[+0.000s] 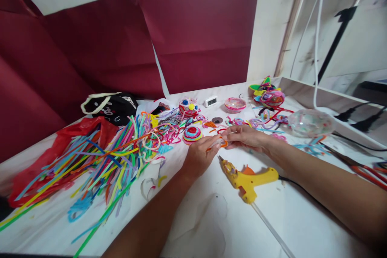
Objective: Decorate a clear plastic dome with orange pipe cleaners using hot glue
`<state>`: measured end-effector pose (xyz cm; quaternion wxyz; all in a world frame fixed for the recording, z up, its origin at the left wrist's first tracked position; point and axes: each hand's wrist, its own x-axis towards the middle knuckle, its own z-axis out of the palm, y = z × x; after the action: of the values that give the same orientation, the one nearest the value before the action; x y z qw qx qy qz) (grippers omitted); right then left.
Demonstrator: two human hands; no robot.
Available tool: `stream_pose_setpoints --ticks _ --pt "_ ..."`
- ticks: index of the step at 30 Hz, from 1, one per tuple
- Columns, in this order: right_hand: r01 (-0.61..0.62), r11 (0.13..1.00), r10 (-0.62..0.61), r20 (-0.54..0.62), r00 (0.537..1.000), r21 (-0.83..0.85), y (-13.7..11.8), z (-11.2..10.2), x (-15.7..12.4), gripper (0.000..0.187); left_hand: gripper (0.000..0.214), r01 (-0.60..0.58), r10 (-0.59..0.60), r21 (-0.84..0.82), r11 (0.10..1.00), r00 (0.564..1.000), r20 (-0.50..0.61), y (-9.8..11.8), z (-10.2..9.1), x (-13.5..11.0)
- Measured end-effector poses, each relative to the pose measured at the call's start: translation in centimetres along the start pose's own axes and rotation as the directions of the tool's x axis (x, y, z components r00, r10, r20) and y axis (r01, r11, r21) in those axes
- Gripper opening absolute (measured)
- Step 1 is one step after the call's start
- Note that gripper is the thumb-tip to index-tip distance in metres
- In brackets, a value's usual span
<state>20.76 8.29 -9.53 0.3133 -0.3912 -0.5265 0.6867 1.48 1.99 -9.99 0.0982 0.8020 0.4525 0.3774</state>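
Pinches an orange stem [224,144] between the fingers of left hand [199,155] and right hand [246,137], with thumb and fingers pressed together in each grip. Holds it low over the middle of the worktop [193,229], right where the hands meet. Shows it mainly as a small bent piece between the fingertips, with a bit more orange under the left fingers. Runs it roughly sideways from one grip to the other, but curved, so without a clear long axis. Keeps neither hand plainly nearer to it. Cannot tell exactly which fingers press on it, so small and partly covered.

Has a yellow glue gun [249,179] just on the near side of the hands, lying with nozzle toward the left fingertips and handle toward the right arm [320,181]. Has a striped dome [192,135] just beyond the left hand, a pile of stems [121,157] farther left, and, past the right arm, a clear shell [311,123] and scissors [359,165].
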Motion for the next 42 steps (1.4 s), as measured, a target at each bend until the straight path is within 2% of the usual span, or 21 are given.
stream_pose_setpoints --ticks 22,42 --pt "0.023 1.000 -0.024 0.101 0.995 0.012 -0.39 -0.47 -0.56 0.038 0.035 0.068 -0.068 -0.046 0.997 0.998 0.000 -0.02 0.08 -0.02" --pt "0.066 0.998 -0.065 0.123 0.990 -0.011 -0.10 -0.42 -0.37 0.040 0.036 0.074 -0.074 -0.032 0.997 0.997 -0.014 -0.31 0.25 -0.16"
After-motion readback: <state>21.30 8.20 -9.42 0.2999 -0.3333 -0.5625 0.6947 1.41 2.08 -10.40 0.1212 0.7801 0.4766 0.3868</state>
